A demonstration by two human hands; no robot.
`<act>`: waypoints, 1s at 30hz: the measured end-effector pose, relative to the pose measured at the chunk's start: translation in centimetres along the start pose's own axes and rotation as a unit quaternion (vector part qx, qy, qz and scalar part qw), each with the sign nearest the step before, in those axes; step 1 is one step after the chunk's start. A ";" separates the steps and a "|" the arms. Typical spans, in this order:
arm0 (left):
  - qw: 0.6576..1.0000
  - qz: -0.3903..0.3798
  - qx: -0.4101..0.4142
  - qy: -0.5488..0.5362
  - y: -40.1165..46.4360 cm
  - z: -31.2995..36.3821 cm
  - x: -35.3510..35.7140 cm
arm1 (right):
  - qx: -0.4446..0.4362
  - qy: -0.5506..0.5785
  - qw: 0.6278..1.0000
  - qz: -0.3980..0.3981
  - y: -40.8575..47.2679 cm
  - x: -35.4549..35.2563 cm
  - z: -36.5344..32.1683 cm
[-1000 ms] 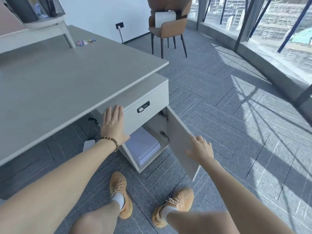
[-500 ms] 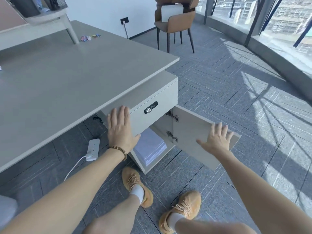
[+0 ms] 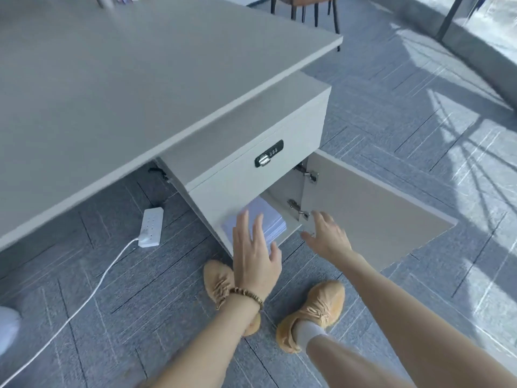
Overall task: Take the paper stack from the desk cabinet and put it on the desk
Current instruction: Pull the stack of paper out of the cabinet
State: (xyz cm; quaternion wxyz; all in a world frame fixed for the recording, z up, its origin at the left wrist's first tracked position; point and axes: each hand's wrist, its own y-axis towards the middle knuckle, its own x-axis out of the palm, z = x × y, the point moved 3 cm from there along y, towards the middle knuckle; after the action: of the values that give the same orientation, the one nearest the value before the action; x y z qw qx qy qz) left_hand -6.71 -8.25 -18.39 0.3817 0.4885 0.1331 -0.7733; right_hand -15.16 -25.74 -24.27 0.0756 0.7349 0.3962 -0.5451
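A white paper stack (image 3: 267,215) lies flat on the floor of the grey desk cabinet (image 3: 296,135), whose door (image 3: 372,208) stands swung wide to the right. My left hand (image 3: 254,253), fingers spread and empty, hovers just in front of the stack's near edge and covers part of it. My right hand (image 3: 327,238), also spread and empty, is at the cabinet's opening beside the lower hinge, apart from the paper. The grey desk (image 3: 126,79) top spreads above the cabinet.
A white power strip (image 3: 151,226) with its cord lies on the carpet under the desk, left of the cabinet. My two feet in tan shoes (image 3: 316,312) stand just in front of the opening. Chair legs (image 3: 313,9) stand beyond the desk's far corner.
My left hand dropped from the cabinet's drawer front to the opening in front of the paper. My right hand left the door and moved in toward the opening. The door stands wide.
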 end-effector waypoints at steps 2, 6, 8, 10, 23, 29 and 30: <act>0.989 -0.052 -0.118 -0.077 0.5 -2.8 4.3 | 0.008 0.032 0.999 -0.034 2.1 2.9 0.2; 0.958 -0.083 -0.246 -0.124 2.5 -8.1 11.6 | 0.021 0.058 0.994 -0.092 7.0 8.2 1.5; 0.950 -0.108 -0.265 -0.122 3.4 -9.9 14.7 | 0.032 0.067 0.991 -0.113 9.5 10.7 2.2; 0.944 -0.132 -0.278 -0.121 4.3 -11.5 17.5 | 0.036 0.072 0.988 -0.131 11.7 13.1 2.6; 0.846 -0.134 -0.498 -0.132 8.0 -20.1 28.7 | 0.027 0.077 0.986 -0.149 23.0 22.0 3.6; 0.837 -0.094 -0.519 -0.147 10.0 -21.9 31.2 | 0.010 0.075 0.990 -0.123 27.0 24.0 3.9; 0.831 -0.092 -0.531 -0.136 10.4 -22.1 31.3 | 0.007 0.067 0.990 -0.121 27.5 24.3 3.9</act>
State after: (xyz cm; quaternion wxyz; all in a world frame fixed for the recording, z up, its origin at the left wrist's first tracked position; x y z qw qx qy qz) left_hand 7.99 -16.88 -54.23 0.5236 0.0862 0.5142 -0.6739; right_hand 2.51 -34.24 -55.54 -0.0229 0.7173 0.4821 -0.5026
